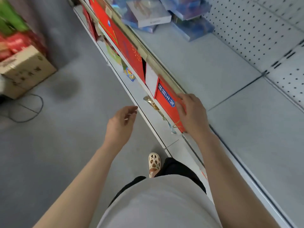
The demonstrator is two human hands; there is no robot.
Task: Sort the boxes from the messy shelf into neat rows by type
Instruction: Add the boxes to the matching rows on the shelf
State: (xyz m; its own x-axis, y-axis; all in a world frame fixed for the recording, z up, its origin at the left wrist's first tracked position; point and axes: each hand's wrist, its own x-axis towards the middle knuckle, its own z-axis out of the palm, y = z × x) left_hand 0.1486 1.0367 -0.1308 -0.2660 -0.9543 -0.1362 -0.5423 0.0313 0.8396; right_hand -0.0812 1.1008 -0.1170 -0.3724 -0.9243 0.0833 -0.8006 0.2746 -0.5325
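The right hand (191, 112) grips the near end of a red gift box (167, 102) with a blue label, standing on the lower shelf (144, 96) under the upper shelf's edge (156, 63). The left hand (121, 122) hovers beside it, fingers loosely apart, holding nothing. More red boxes (130, 51) crowd the row beyond; blue boxes (148, 14) lie jumbled above. A cardboard carton (28, 69) sits on the floor.

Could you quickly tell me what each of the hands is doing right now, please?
Left hand: open, fingers loosely curled, holding nothing.
Right hand: fingers curled on the top edge of the red box; appears to grip it.
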